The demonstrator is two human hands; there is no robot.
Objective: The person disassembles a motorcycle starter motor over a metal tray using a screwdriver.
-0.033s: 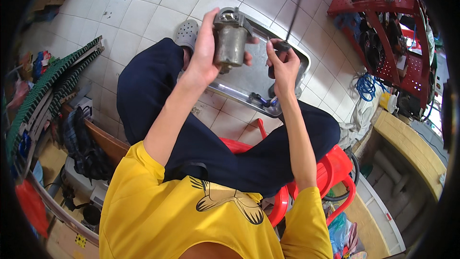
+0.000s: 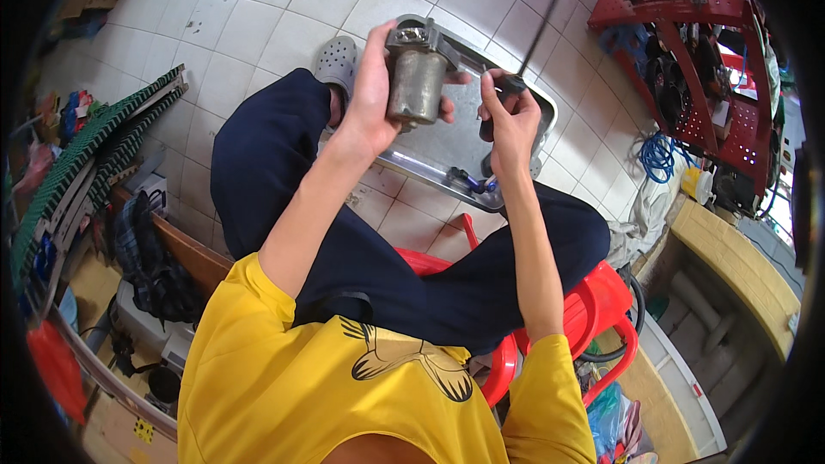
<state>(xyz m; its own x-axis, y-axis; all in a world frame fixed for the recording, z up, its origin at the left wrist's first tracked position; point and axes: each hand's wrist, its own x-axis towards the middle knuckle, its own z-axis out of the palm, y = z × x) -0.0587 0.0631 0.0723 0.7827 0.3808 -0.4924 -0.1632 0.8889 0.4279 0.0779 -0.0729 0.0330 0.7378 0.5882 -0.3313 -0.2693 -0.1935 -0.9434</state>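
My left hand [image 2: 370, 90] is wrapped round a grey metal cylindrical part [image 2: 418, 86] with a wider cast flange at its top, perhaps a small motor. Its fingertips show on the cylinder's right side. A screwdriver [image 2: 540, 39] with a dark handle and a long thin shaft is gripped in my right hand [image 2: 511, 120], its shaft pointing up and away to the right. The screwdriver and the metal part are apart. Beneath both hands lies a shallow metal tray [image 2: 421, 167], with a small dark and blue tool [image 2: 468, 179] in its near right corner.
A red perforated metal rack [image 2: 679, 0] holding tools and parts stands at the far right, with a blue coiled cable [image 2: 657, 155] below it. A red plastic stool [image 2: 593, 309] is under me. Green-patterned strips [image 2: 94, 155] and a dark bag [image 2: 146, 241] lie at the left.
The metal part has tilted slightly and moved a little nearer, so less of its top shows. The screwdriver's shaft has swung slightly to the right.
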